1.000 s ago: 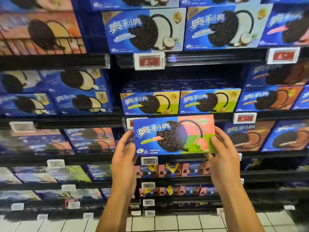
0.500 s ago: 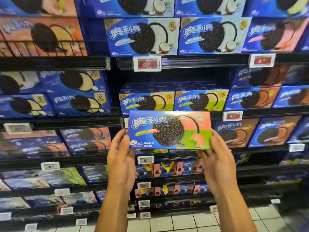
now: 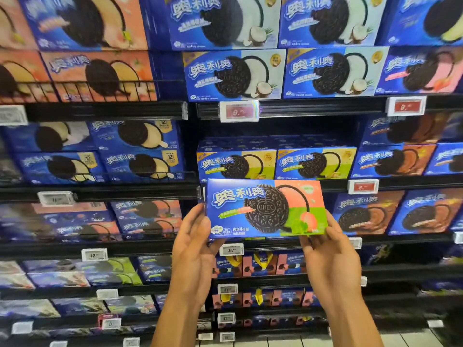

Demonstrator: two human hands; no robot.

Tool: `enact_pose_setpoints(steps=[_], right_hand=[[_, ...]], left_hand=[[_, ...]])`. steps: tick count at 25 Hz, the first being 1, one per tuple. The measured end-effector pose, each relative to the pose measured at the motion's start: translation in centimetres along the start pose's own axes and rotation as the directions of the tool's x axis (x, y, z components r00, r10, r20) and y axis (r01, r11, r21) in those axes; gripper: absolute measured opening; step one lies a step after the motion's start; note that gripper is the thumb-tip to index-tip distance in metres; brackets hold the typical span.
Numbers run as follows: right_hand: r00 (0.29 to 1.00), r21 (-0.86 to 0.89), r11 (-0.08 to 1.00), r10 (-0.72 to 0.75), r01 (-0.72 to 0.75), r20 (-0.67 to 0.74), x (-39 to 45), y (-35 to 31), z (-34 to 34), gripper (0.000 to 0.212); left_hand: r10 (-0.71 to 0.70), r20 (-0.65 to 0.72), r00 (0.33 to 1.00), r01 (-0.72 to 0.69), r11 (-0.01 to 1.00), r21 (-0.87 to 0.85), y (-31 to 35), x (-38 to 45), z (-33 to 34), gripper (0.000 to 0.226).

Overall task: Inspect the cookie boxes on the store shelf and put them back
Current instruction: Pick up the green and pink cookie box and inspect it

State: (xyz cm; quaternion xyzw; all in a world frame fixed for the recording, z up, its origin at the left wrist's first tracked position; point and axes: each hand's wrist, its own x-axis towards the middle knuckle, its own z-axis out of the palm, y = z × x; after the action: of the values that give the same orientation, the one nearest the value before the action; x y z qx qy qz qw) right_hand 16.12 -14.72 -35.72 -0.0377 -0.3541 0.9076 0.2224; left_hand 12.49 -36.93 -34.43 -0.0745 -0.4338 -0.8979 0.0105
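Both hands hold one cookie box [image 3: 266, 209] up in front of the store shelf [image 3: 288, 108], its face toward the camera: a blue, pink and green panel with white Chinese brand lettering and a dark cookie stamped "OREO". The left hand [image 3: 193, 249] has its fingers curled round the box's lower left corner and the right hand [image 3: 328, 261] grips the lower right corner from beneath. Above it hang a red price tag [image 3: 239, 111] reading "9." and stacked coconut-picture boxes [image 3: 234, 73].
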Motion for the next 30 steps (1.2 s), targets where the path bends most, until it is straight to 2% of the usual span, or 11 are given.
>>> enact_pose_setpoints(steps=[1, 3, 7, 10, 14, 18, 21, 23, 25, 30], right_hand=[[1.0, 0.02, 1.0, 0.002, -0.002, 0.021, 0.0, -0.2, 0.3, 0.033], [0.999, 0.039, 0.999, -0.004, 0.002, 0.051, -0.1, -0.4, 0.7, 0.035], [1.0, 0.047, 0.999, 0.019, -0.02, 0.018, -0.2, 0.2, 0.8, 0.043], [0.997, 0.057, 0.995, 0.081, -0.079, -0.021, 0.0, 1.0, 0.4, 0.036], [0.986, -0.083, 0.985, 0.147, -0.154, -0.083, 0.9, 2.1, 0.2, 0.033], [0.967, -0.104, 0.963, 0.241, -0.248, -0.077, 2.1, 2.4, 0.1, 0.048], [0.934, 0.083, 0.933, 0.355, -0.351, -0.045, 3.0, 2.5, -0.6, 0.05], [0.911, 0.145, 0.901, 0.412, -0.409, 0.006, 3.2, 2.2, -1.2, 0.043], [0.888, 0.131, 0.879, 0.459, -0.459, 0.029, 3.4, 1.8, -2.2, 0.034], [0.86, 0.171, 0.85, 0.509, -0.498, -0.028, 4.2, 0.6, -5.1, 0.023]], left_hand=[[-0.006, 0.014, 1.0, 0.006, 1.0, -0.011, 0.1, -0.1, 0.0, 0.085], [-0.016, 0.045, 0.999, 0.017, 0.999, -0.036, 0.2, -0.1, -0.1, 0.069], [-0.035, 0.054, 0.998, 0.038, 0.998, -0.057, 0.5, -0.2, -0.3, 0.046], [-0.051, 0.07, 0.996, 0.055, 0.997, -0.055, 1.1, -0.2, 0.2, 0.059], [-0.016, 0.104, 0.994, 0.014, 1.0, 0.022, 2.0, -0.1, 1.7, 0.084], [-0.044, 0.165, 0.985, 0.036, 0.998, 0.052, 2.0, 0.0, 3.7, 0.054], [-0.054, 0.233, 0.971, 0.015, 0.986, 0.164, 0.9, -0.3, 6.1, 0.047], [-0.035, 0.296, 0.954, -0.048, 0.961, 0.271, -0.1, -0.8, 8.0, 0.04], [-0.006, 0.325, 0.946, -0.108, 0.938, 0.329, -1.3, -1.1, 10.1, 0.04], [0.036, 0.242, 0.97, -0.123, 0.927, 0.355, -4.0, -1.0, 14.1, 0.045]])
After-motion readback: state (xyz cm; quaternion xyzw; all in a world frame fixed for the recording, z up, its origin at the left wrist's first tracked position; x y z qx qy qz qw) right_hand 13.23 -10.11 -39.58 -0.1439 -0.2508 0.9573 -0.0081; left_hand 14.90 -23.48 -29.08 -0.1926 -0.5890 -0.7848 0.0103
